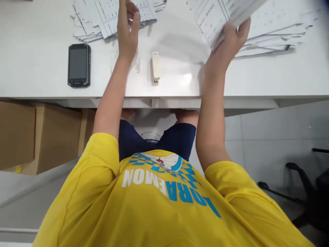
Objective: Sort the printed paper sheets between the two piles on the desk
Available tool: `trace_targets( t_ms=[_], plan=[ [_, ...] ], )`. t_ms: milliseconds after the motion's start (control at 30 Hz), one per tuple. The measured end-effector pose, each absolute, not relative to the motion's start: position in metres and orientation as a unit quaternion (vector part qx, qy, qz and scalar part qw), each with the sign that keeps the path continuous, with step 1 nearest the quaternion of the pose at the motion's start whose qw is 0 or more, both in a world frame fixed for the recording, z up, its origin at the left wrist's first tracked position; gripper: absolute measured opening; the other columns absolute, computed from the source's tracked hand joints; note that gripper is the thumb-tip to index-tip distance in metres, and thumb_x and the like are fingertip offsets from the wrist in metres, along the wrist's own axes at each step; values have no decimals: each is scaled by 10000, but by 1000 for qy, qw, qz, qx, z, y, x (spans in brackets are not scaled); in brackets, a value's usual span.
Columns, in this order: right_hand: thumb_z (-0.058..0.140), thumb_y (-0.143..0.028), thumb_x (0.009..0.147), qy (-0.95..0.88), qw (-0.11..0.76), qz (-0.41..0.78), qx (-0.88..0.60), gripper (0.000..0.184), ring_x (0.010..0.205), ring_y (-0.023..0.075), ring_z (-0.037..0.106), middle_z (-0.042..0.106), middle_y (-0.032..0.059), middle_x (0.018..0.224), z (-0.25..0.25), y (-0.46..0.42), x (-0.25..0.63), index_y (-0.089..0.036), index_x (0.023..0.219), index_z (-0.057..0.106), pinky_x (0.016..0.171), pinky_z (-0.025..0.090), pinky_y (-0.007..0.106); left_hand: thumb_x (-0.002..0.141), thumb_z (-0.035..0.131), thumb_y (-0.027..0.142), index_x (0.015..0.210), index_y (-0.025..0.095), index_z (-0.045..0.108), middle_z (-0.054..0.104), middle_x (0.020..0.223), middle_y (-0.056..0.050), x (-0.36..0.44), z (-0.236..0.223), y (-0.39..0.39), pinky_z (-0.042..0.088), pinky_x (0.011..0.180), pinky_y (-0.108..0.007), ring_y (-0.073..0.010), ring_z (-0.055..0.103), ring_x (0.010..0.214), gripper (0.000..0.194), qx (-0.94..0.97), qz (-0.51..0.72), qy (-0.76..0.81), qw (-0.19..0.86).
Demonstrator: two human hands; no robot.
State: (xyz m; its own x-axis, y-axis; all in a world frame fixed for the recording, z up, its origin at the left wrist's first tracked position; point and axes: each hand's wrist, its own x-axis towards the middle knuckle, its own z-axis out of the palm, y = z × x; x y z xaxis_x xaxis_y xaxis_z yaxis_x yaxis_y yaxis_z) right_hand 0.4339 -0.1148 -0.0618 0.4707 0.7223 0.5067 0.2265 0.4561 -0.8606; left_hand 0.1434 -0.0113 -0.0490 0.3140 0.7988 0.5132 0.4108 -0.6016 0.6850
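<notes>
My right hand (231, 43) grips printed paper sheets (211, 21), its thumb on their near side and the sheets tilted up off the table. Beneath and beyond it spreads a loose stack of printed papers (272, 36). My left hand (129, 32) hovers over or rests on another untidy pile of printed papers (108, 20); its fingers are loosely curled and apart, with nothing visible in them, and the top edge cuts off part of it. Between my forearms a small cream stapler (155, 68) lies on the table.
A black handheld device (79, 65) with a dark screen lies on the white table (33, 65), left of my left forearm. Cardboard boxes (58, 137) stand below the table's edge at left. Black chair legs (299, 185) are on the tiled floor at right.
</notes>
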Motion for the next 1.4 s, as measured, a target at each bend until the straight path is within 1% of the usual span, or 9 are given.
trace_targets(
  t_ms=[67, 167, 333, 433, 667, 867, 1033, 1200, 1400],
  plan=[
    [387, -464, 1033, -445, 731, 199, -477, 452, 1325, 239, 496, 600, 132, 1297, -64, -173, 424, -201, 1400, 409, 1203, 389, 449, 899, 142, 869, 1226, 348, 417, 623, 1149, -52, 143, -41, -44, 506, 1065, -380, -177, 550, 1086, 674, 785, 462, 358, 206],
    [569, -513, 877, -419, 700, 258, -518, 422, 1306, 301, 568, 660, 81, 1220, -65, -255, 419, -259, 1215, 580, 1143, 447, 507, 912, 303, 819, 1104, 322, 622, 680, 1248, -20, 146, -35, -82, 410, 1210, -439, -220, 550, 1318, 621, 854, 351, 296, 245],
    [808, -357, 622, -357, 545, 455, -608, 352, 968, 315, 716, 749, 45, 924, -69, -342, 427, -261, 945, 703, 790, 580, 451, 954, 429, 574, 1104, 346, 708, 648, 1372, -4, 147, -34, -99, 372, 1239, -503, -278, 492, 1420, 390, 878, 226, 291, 304],
    [791, -336, 627, -330, 484, 501, -637, 324, 864, 304, 719, 759, 54, 863, -73, -358, 423, -248, 934, 733, 710, 572, 444, 974, 444, 492, 1206, 322, 680, 617, 1415, -9, 143, -34, -97, 369, 1241, -524, -281, 501, 1420, 372, 870, 219, 299, 324],
    [747, -327, 630, -314, 523, 474, -635, 362, 863, 271, 706, 759, 60, 895, -75, -342, 409, -228, 977, 720, 721, 572, 421, 983, 469, 506, 1270, 321, 656, 562, 1494, -9, 140, -32, -99, 350, 1262, -490, -270, 464, 1454, 389, 883, 209, 287, 307],
    [684, -322, 706, -327, 548, 432, -637, 392, 818, 241, 670, 727, 78, 930, -61, -331, 410, -228, 1086, 700, 613, 532, 358, 997, 410, 613, 1289, 323, 639, 498, 1573, -33, 139, -26, -99, 252, 1296, -536, -299, 265, 1575, 471, 906, 175, 279, 265],
    [689, -329, 698, -313, 546, 435, -644, 445, 757, 229, 643, 717, 75, 898, -59, -328, 415, -215, 1128, 711, 537, 490, 338, 1003, 367, 622, 1234, 361, 665, 452, 1617, 14, 141, -24, -97, 167, 1311, -553, -292, 170, 1609, 459, 910, 166, 279, 258],
    [708, -343, 702, -320, 552, 444, -629, 468, 861, 255, 668, 722, 75, 934, -60, -325, 419, -224, 1155, 718, 599, 538, 361, 1007, 352, 610, 1206, 373, 687, 456, 1611, 44, 140, -25, -97, 79, 1326, -563, -283, 147, 1616, 456, 915, 161, 277, 246],
    [709, -381, 681, -318, 550, 450, -627, 479, 891, 265, 671, 737, 78, 972, -61, -320, 417, -226, 1135, 709, 628, 544, 362, 1033, 248, 601, 1248, 334, 681, 323, 1693, 55, 138, -25, -103, 26, 1324, -586, -275, 59, 1631, 552, 925, 145, 283, 208]
  ],
)
